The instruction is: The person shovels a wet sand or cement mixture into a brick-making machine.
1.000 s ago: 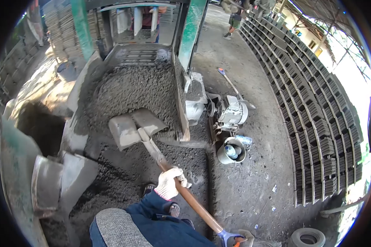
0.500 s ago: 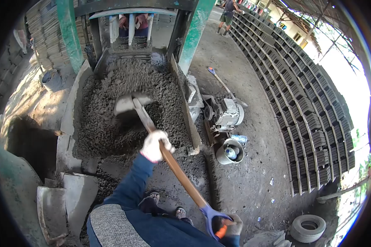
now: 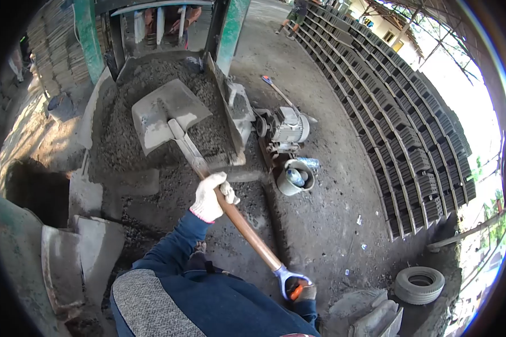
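My left hand point(image 3: 209, 197), in a white knit glove, is closed around the wooden shaft of a shovel point(image 3: 249, 232). At the other end, my right hand point(image 3: 305, 292) grips the purple and orange D-shaped handle; part of it is hidden behind the handle. The wide grey blade point(image 3: 168, 109) hangs over a trough with its broad face towards me, and no heap shows on it. Dark, damp, crumbly mix point(image 3: 118, 143) lies in the trough beneath and around the blade.
Green posts point(image 3: 230, 36) frame the trough's far end, where another person's hands point(image 3: 188, 19) show. To the right stand a motor point(image 3: 289, 126), a bucket with bottles point(image 3: 289, 182), a second shovel point(image 3: 278, 90), a tyre point(image 3: 419, 285) and long racks of blocks point(image 3: 388, 118). A pit point(image 3: 36, 188) opens at left.
The blade was blurred low over the mix with loose material flying ahead of it; now it is raised, nearer me and bare. Both hands keep their hold. My view has shifted slightly.
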`<action>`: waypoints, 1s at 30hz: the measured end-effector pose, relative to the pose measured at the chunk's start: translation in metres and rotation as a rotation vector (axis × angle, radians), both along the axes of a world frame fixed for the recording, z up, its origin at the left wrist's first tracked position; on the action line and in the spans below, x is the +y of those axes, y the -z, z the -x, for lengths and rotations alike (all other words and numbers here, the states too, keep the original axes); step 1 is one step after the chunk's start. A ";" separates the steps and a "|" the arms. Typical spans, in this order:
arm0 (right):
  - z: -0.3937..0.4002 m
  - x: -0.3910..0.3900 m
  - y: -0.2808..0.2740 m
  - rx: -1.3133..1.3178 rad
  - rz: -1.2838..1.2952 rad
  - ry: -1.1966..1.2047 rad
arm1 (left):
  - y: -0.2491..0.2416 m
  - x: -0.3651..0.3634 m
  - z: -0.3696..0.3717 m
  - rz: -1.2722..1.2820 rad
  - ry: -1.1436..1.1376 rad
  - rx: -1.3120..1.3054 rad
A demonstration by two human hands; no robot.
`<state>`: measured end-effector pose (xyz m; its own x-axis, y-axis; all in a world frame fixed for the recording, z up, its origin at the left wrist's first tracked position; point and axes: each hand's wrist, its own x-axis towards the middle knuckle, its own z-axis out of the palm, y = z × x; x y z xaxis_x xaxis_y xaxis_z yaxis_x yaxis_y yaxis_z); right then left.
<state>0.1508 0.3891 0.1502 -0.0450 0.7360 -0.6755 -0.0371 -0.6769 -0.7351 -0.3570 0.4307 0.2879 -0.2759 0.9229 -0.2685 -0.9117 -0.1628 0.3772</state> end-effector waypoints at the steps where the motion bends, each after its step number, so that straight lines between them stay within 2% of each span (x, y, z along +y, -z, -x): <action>1: -0.033 -0.019 0.040 -0.076 -0.030 -0.032 | 0.011 -0.005 -0.020 0.012 0.031 -0.004; 6: -0.117 -0.088 0.069 -0.166 0.072 0.076 | 0.031 -0.042 -0.129 0.079 0.158 -0.093; 10: -0.184 -0.134 0.055 -0.241 0.077 0.179 | 0.038 -0.066 -0.203 0.180 0.273 -0.188; 13: -0.209 -0.150 0.035 -0.294 0.068 0.235 | 0.043 -0.069 -0.230 0.269 0.292 -0.280; 16: -0.216 -0.150 0.012 -0.331 0.050 0.277 | 0.049 -0.065 -0.221 0.271 0.287 -0.307; 19: -0.218 -0.138 -0.015 -0.372 0.016 0.301 | 0.061 -0.059 -0.212 0.120 0.356 -0.325; 26: -0.210 -0.117 -0.089 -0.459 -0.070 0.375 | 0.022 -0.037 -0.202 0.112 0.364 -0.350; 30: -0.186 -0.097 -0.116 -0.478 -0.087 0.403 | 0.005 -0.027 -0.184 0.170 0.507 -0.283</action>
<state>0.3373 0.2919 0.2659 0.5394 0.6856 -0.4889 0.0696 -0.6149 -0.7856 -0.1730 0.4035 0.2825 0.2908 0.8583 -0.4228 -0.9285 0.3598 0.0917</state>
